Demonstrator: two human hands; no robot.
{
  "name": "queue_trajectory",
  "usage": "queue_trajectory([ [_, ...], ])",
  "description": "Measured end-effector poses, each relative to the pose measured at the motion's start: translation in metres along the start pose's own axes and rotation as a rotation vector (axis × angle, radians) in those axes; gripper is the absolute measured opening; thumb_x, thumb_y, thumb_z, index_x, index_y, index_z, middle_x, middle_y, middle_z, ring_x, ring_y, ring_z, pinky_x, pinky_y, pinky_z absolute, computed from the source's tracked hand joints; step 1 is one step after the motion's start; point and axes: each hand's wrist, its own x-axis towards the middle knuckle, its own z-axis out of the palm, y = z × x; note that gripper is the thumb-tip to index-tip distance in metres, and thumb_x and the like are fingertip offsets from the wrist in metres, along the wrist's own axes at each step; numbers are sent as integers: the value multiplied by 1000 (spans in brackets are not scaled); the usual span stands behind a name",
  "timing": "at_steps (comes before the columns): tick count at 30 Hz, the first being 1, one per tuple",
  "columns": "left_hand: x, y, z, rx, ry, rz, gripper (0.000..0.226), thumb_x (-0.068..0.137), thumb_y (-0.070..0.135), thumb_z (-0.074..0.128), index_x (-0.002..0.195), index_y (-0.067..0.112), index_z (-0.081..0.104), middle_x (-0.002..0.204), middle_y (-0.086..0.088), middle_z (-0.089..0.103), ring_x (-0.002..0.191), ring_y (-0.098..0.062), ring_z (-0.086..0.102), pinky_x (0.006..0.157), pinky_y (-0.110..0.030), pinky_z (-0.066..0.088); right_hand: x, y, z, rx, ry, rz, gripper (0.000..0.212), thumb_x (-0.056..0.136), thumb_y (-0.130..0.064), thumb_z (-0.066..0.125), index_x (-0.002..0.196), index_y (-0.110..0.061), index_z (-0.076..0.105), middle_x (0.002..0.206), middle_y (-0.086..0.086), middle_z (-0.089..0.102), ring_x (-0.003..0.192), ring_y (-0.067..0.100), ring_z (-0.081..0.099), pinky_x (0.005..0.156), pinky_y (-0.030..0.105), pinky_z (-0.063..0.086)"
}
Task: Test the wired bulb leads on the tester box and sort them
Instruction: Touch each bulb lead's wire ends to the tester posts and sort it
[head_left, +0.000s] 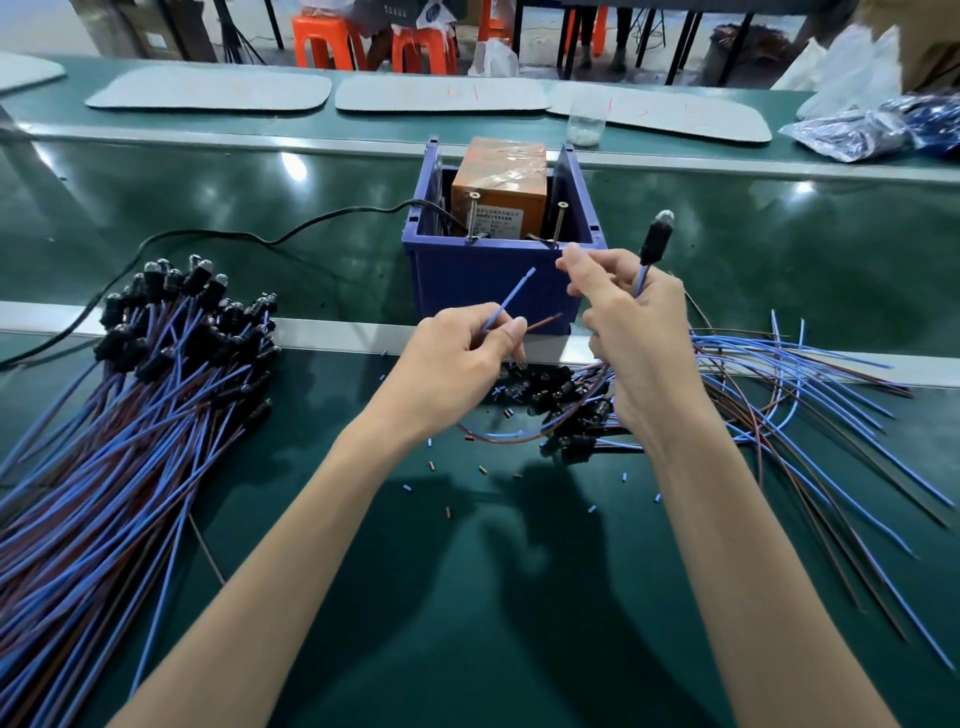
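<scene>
Blue wire end (506, 301), pinched in the left hand (457, 364), slants far-right toward the tester box (498, 280); the right hand (634, 332) grips the bulb lead (653, 244) upright in curled fingers, bulb up.

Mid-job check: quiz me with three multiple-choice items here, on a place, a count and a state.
1. The big bundle of bulb leads lies: A) left of the tester box; B) inside it; C) on the far mats.
2. Screws standing in the box: A) one; B) two; C) four.
3. The left hand: A) lies flat; B) pinches two wire ends; C) hangs empty.
Key: A, it lies far left; B, one by each front corner; B, blue and brown ends leave its fingers.
</scene>
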Motion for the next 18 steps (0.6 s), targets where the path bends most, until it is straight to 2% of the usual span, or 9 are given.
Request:
queue_trajectory([
  [2, 1, -1, -2, 45, -26, -3, 35, 97, 27, 53, 62, 25, 57, 46, 10, 33, 46, -8, 29, 48, -22, 26, 0, -1, -4, -19, -65, -32, 14, 86, -33, 69, 77, -22, 71, 61, -9, 43, 46, 1, 37, 53, 18, 28],
  [6, 1, -3, -2, 79, -42, -4, 34, 97, 28, 53, 63, 26, 57, 42, 12, 36, 45, -8, 32, 46, -19, 27, -1, -2, -6, -99, -210, -43, 11, 82, -23, 74, 72, -20, 72, 53, -15, 51, 43, 0, 42, 44, 7, 30],
  [14, 1, -9, -1, 146, -67, 22, 29, 97, 29, 51, 74, 18, 63, 39, 13, 40, 42, -7, 34, 44, -16, 27, -2, -2, -4, -119, -210, -57, 12, 83, -19, 73, 71, -20, 69, 41, -18, 42, 37, 2, 37, 42, 7, 29],
  [18, 2, -9, 1, -6, -29, 7, 23, 97, 33, 51, 83, 17, 59, 51, 15, 47, 50, -3, 38, 51, -18, 33, -1, -2, -5, -155, -186, -80, 15, 83, -23, 73, 70, -20, 68, 40, -16, 43, 36, 3, 36, 42, 8, 28],
])
